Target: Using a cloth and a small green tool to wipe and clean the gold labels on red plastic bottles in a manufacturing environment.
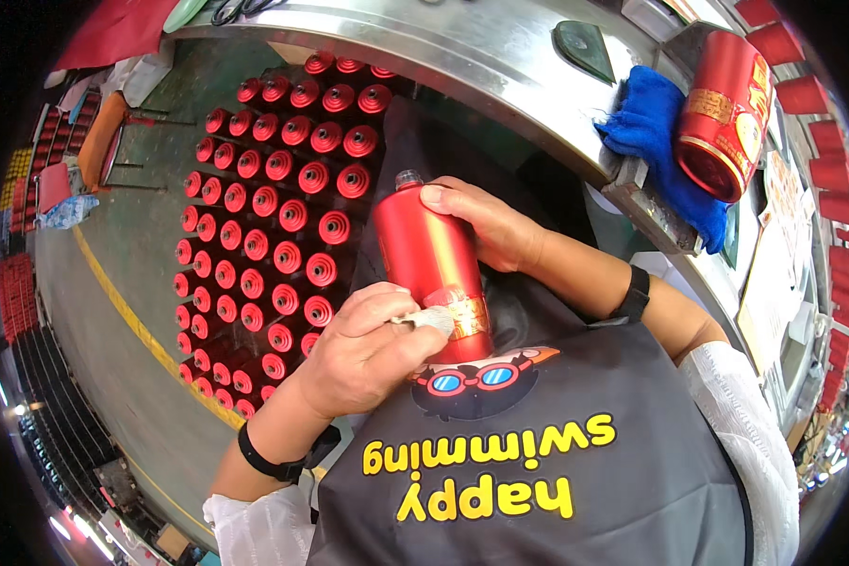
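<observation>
A shiny red bottle [424, 245] with a gold printed patch near its base lies tilted across my lap, its clear neck pointing away from me. My right hand [491, 222] grips it by the shoulder, the thumb lying along the top. My left hand [363, 344] is closed on a small pale cloth [429, 319], bunched at the fingertips and pressed against the bottle beside the gold patch. Part of the cloth is hidden under the fingers. A black apron [528, 396] with a cartoon swimmer and yellow lettering lies beneath the bottle.
Rows of red bottles [292, 215] stand on the floor to the left. Along the far side and right runs a metal workbench [462, 47]. Another red bottle [724, 118] lies on a blue cloth [646, 123] there, near a dark green wedge-shaped object [583, 50].
</observation>
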`<state>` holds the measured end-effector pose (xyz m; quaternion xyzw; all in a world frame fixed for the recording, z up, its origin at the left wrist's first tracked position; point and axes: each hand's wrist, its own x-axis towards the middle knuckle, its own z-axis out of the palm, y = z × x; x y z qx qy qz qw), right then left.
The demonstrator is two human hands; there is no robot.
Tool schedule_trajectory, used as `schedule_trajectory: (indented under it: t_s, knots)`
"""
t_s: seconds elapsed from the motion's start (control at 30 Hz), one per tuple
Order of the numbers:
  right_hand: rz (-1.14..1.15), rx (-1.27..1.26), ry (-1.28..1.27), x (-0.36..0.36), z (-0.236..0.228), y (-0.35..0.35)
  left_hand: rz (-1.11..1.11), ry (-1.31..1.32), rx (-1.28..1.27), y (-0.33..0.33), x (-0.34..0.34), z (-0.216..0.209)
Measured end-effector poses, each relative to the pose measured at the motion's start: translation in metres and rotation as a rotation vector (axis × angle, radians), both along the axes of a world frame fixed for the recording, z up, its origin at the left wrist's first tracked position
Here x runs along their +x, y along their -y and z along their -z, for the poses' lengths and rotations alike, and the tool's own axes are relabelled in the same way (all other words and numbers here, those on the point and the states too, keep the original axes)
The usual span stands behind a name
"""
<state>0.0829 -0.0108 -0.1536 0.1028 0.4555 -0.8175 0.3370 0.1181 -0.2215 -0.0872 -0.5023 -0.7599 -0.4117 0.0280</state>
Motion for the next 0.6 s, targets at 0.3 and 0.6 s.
schedule_trajectory:
  t_s: [0.3,0.6]
  knots:
    - [0.015,-0.008,-0.004,-0.001,-0.004,-0.001,-0.007,0.214,-0.002,-0.005,-0.001,0.0]
    - [0.008,-0.032,-0.004,-0.001,-0.003,-0.001,-0.108,0.221,0.081,0.005,0.007,0.007]
